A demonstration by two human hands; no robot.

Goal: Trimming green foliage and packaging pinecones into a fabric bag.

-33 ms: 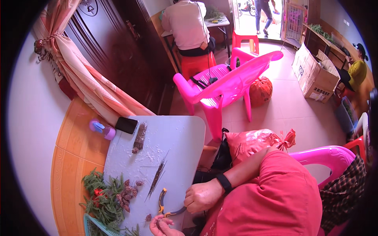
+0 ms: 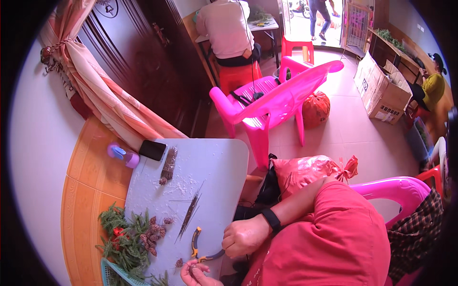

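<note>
My left hand (image 2: 200, 276), at the lower edge by the table corner, is closed in a pinch on a small brown pine cone (image 2: 192, 270), partly hidden by the fingers. My right hand (image 2: 245, 238), with a dark band on its wrist, is curled into a fist just above and right of it; what it grips, if anything, is hidden. Pliers with yellow and black handles (image 2: 195, 242) lie between the hands, one handle reaching toward the right fist. Close by rest a loose pine cone (image 2: 179, 262) and a bundle of thin dark wires (image 2: 190, 214).
Green sprigs (image 2: 131, 243) and a cluster of pine cones (image 2: 152, 233) lie at the table's left, above a teal basket (image 2: 117, 276). Farther back are a wrapped brown bundle (image 2: 169, 164), a phone (image 2: 152, 150), a pink chair (image 2: 276, 105) and a tied red bag (image 2: 307, 174).
Both my hands keep almost the same place and grip. In the far doorway, a person's legs have shifted in a step.
</note>
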